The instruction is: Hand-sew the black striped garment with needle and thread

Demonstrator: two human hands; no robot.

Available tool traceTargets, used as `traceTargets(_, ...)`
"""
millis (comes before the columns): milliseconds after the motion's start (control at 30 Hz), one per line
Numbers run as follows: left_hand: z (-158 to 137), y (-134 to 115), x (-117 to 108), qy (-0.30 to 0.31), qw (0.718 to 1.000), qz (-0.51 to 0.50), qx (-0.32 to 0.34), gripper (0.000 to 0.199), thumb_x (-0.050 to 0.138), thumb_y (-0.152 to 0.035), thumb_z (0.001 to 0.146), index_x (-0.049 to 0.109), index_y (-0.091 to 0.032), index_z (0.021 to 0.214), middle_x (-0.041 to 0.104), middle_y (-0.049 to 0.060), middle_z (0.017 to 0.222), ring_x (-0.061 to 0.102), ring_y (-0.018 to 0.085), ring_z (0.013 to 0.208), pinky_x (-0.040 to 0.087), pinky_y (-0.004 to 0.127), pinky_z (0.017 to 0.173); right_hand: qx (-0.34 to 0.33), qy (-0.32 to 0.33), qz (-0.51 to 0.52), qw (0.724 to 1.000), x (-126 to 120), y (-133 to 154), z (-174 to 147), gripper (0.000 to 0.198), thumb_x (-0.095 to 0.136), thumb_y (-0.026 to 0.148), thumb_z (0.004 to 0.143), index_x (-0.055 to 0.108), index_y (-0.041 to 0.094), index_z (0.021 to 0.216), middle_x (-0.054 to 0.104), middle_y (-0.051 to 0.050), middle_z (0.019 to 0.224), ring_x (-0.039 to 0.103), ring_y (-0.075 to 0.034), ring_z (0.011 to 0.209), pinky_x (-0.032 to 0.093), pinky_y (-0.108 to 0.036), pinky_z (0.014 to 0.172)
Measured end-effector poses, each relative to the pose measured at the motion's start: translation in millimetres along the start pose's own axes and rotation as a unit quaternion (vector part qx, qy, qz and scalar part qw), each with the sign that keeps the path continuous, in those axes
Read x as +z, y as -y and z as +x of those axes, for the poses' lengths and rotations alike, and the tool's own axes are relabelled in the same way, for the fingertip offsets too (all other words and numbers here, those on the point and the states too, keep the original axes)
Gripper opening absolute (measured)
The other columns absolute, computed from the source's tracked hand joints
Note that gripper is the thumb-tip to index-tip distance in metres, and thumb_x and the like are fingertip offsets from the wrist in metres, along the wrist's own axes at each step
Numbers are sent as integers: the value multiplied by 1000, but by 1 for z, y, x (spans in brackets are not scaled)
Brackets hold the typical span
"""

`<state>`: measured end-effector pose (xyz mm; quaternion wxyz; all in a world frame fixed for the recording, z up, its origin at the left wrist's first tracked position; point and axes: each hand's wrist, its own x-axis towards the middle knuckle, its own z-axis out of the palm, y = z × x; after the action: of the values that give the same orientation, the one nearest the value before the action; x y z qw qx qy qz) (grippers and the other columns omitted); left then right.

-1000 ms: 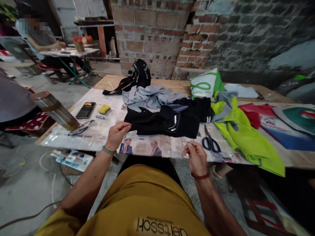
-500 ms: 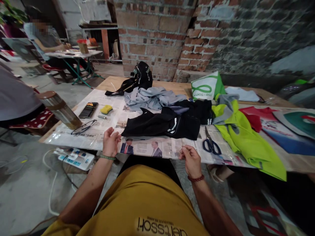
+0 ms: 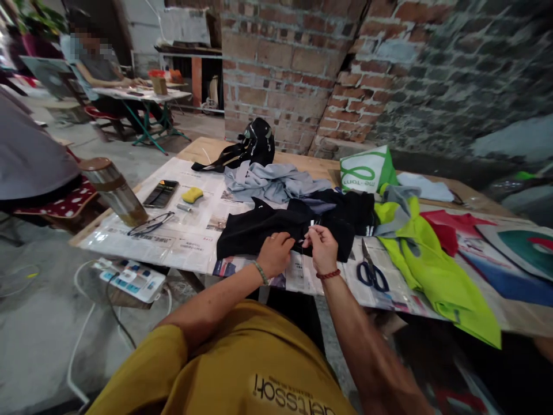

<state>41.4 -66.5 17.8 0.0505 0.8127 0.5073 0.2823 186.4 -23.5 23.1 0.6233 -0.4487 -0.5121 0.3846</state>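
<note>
A black garment point(image 3: 246, 227) with white stripes lies on the newspaper-covered table point(image 3: 185, 245), right before me. My left hand point(image 3: 275, 255) rests at its near edge, fingers curled down and pinching the fabric. Close beside it, my right hand point(image 3: 322, 246) has thumb and forefinger pressed together on the same garment near a white stripe. The exact spot under the fingertips is hidden. Dark-handled scissors point(image 3: 372, 274) lie to the right of my right hand. Beyond the black garment is a crumpled grey cloth point(image 3: 276, 181).
A steel flask point(image 3: 114, 193), phone point(image 3: 161, 193), yellow sponge point(image 3: 192, 195) and glasses point(image 3: 151, 223) stand or lie at left. A lime garment point(image 3: 415, 248) hangs over the front edge at right. Behind sit a green-white bag point(image 3: 367, 170) and black bag point(image 3: 261, 141). A power strip point(image 3: 132, 279) is below left.
Both hands have come together onto the black garment, the left moving right and the right moving up and left. The garment's near edge has been pulled toward me, covering part of the newspaper pictures.
</note>
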Motion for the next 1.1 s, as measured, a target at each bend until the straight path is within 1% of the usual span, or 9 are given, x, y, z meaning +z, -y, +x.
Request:
traceTargets(100, 18, 2, 13, 62, 996, 58, -4, 29, 46, -12, 81, 57, -15, 109, 54, 15, 112, 50, 26, 102, 45, 41, 84, 1, -1, -18, 1000, 7, -11, 25, 22, 60, 37, 73, 57, 17, 82, 56, 5, 60, 48, -5, 40, 39, -19, 41)
traceTargets(200, 30, 12, 24, 104, 994, 43, -2, 23, 41, -11, 85, 61, -14, 98, 57, 13, 98, 54, 23, 94, 46, 36, 80, 37, -36, -36, 998, 2, -33, 39, 27, 63, 39, 68, 57, 16, 80, 56, 6, 58, 47, -5, 37, 36, -19, 38)
traceTargets(300, 37, 25, 36, 95, 995, -5, -36, 24, 40, -16, 88, 64, -15, 93, 60, 12, 94, 56, 21, 89, 48, 32, 75, 69, -73, -26, 995, -9, -56, 42, 31, 65, 43, 65, 55, 16, 76, 56, 6, 56, 47, -5, 36, 36, -19, 38)
traceTargets(400, 41, 36, 48, 75, 995, -48, -48, 25, 42, -23, 90, 67, -18, 90, 63, 9, 93, 58, 18, 87, 48, 29, 75, 72, -71, -23, 995, -16, -69, 40, 30, 66, 41, 66, 56, 16, 78, 57, 5, 59, 48, -5, 38, 39, -19, 41)
traceTargets(633, 41, 41, 55, 12, 993, -111, -43, 25, 45, -21, 87, 67, -17, 98, 66, 8, 93, 62, 16, 85, 50, 27, 78, 76, -41, -33, 996, -17, -69, 41, 23, 63, 36, 69, 59, 16, 81, 58, 4, 62, 48, -5, 40, 39, -19, 43)
traceTargets(733, 38, 36, 33, -51, 992, -117, -9, 25, 46, -18, 86, 66, -15, 100, 67, 9, 96, 61, 16, 91, 49, 27, 84, 84, -35, -30, 995, -19, -68, 42, 22, 61, 35, 70, 60, 16, 81, 58, 4, 63, 48, -5, 40, 39, -19, 44)
traceTargets(867, 40, 57, -26, -146, 988, -47, -27, 27, 45, -19, 85, 64, -15, 105, 66, 10, 100, 58, 17, 97, 45, 29, 91, 79, -26, -33, 996, -22, -68, 41, 23, 60, 36, 70, 59, 16, 80, 58, 4, 62, 48, -5, 41, 38, -19, 44)
traceTargets(1000, 42, 131, -97, -188, 967, 58, -163, 32, 50, -15, 79, 60, -13, 110, 63, 10, 108, 57, 20, 98, 43, 34, 94, 71, -10, -43, 997, -25, -70, 41, 25, 59, 39, 71, 60, 16, 82, 59, 3, 64, 49, -6, 43, 39, -20, 46)
traceTargets(1100, 35, 196, -143, -186, 924, 106, -316, 35, 51, -14, 78, 58, -13, 112, 60, 10, 112, 58, 20, 91, 44, 34, 89, 68, -4, -49, 996, -26, -71, 41, 25, 59, 39, 72, 60, 16, 83, 59, 3, 65, 50, -6, 43, 40, -20, 47)
